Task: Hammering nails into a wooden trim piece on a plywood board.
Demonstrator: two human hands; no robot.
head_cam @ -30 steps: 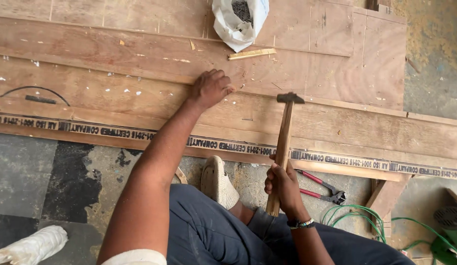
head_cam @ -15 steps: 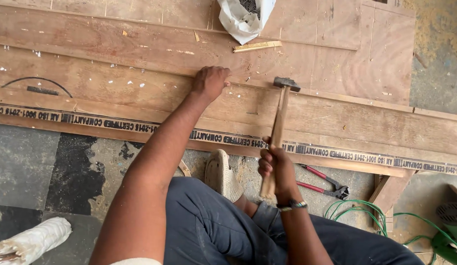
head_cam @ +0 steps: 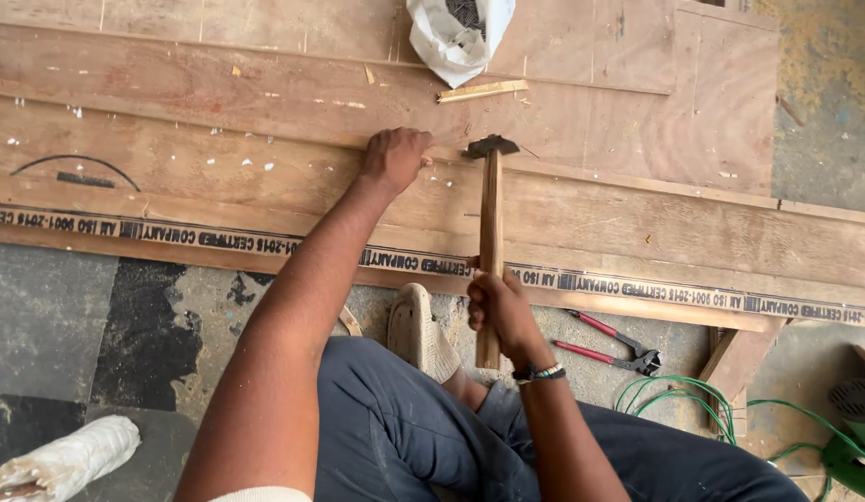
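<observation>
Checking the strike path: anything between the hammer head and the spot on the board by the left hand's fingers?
Nothing visible. The hammer head sits just right of the left hand fingertips, over bare plank.

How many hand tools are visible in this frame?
2: a wooden-handled hammer gripped in the right hand over the plywood boards, and red-handled pincers lying on the floor. Others may be hidden.

Bare wood, dull metal, crinkled plastic.
The hammer (head_cam: 489,244) has a smooth pale wooden handle and dark matt metal head; the plywood boards (head_cam: 218,139) look rough and scuffed; the white plastic bag (head_cam: 455,42) is crumpled.
</observation>
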